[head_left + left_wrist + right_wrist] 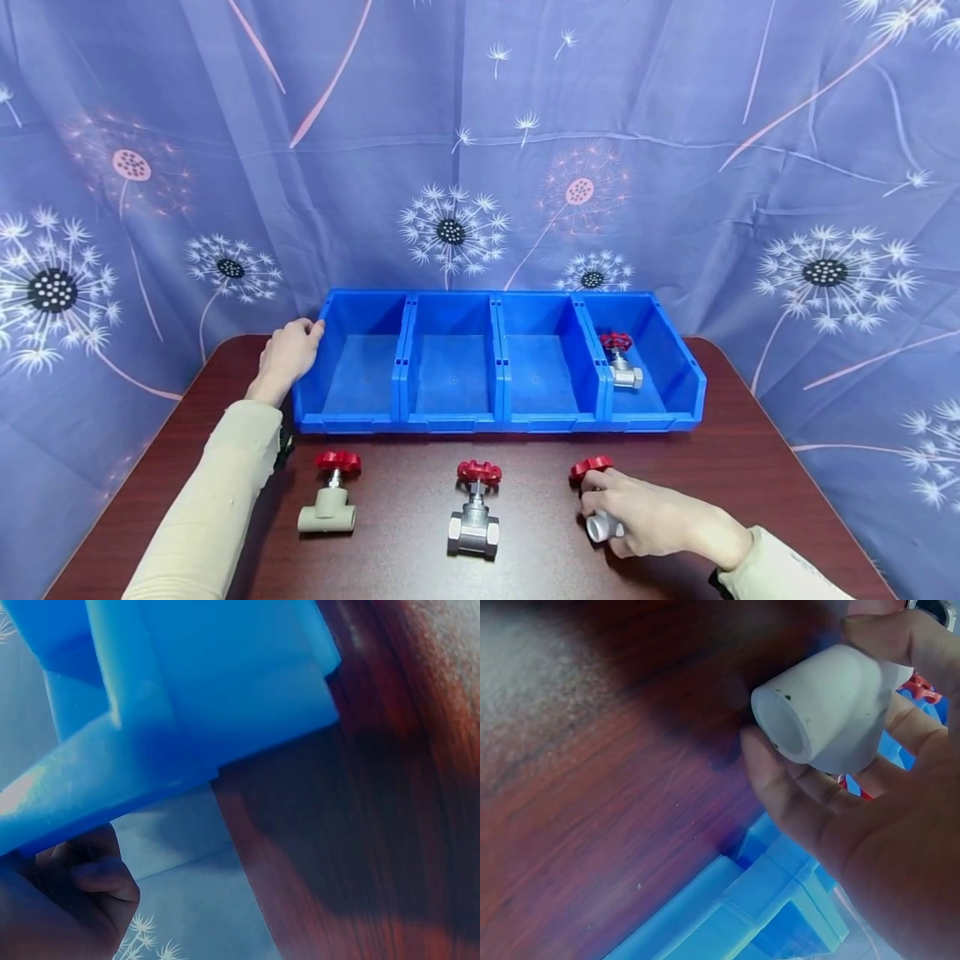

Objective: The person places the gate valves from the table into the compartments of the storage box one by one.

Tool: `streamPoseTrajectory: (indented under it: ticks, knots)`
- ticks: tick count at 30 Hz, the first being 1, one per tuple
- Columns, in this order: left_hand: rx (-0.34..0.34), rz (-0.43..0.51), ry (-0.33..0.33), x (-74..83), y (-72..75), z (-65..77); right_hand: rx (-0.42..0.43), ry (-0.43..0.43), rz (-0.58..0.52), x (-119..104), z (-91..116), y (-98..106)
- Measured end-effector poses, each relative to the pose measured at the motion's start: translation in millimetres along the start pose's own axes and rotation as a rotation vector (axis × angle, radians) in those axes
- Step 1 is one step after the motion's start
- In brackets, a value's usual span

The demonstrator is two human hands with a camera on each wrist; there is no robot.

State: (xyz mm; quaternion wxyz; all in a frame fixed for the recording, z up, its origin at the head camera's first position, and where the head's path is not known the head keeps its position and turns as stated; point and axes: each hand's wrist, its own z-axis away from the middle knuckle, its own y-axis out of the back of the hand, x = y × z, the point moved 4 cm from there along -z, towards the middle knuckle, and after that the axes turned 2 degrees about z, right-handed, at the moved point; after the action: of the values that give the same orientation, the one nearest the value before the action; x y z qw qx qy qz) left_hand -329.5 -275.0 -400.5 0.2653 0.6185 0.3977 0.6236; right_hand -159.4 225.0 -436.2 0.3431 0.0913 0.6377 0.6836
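A purple-blue curtain [352,225] with a dandelion print is hanging behind a dark red table [405,475], and a row of four blue bins [453,423] is standing along the far side. You're working at the near right: your right hand [648,518] is holding the white valve [598,527], thumb and fingers curling round its body, the grip narrowing to the pipe's width. Over at the far left, your left hand [288,358] is resting against the end bin's rim, fingers curling beside it; whether they're pinching it, I cannot tell. For a sound hold, you're wanting the thumb bearing on one side and the fingers on the other, pressing just enough to stop the pipe rolling. You're favouring the body over the red wheel [591,467], and that's looking sensible, since a wheel could be turning under load. Now the valve itself: it's showing smooth, white and rounded, its hollow end facing near left, dark specks dotting the edge, the wheel poking out beyond your fingers. Well to its left, a metal valve [474,531] is lying, and a beige valve [327,515] is lying farther left.
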Motion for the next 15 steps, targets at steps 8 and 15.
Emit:
streamPoseTrajectory:
  ticks: [8, 15]
  knots:
    - [-0.004, 0.004, -0.001, -0.2, -0.9, -0.9, 0.046, 0.024, 0.022, 0.0, 0.6, 2.7]
    - [0.0, 0.004, -0.002, 0.1, -0.1, -0.5, 0.118, 0.076, 0.073, -4.3, 1.7, 13.2]
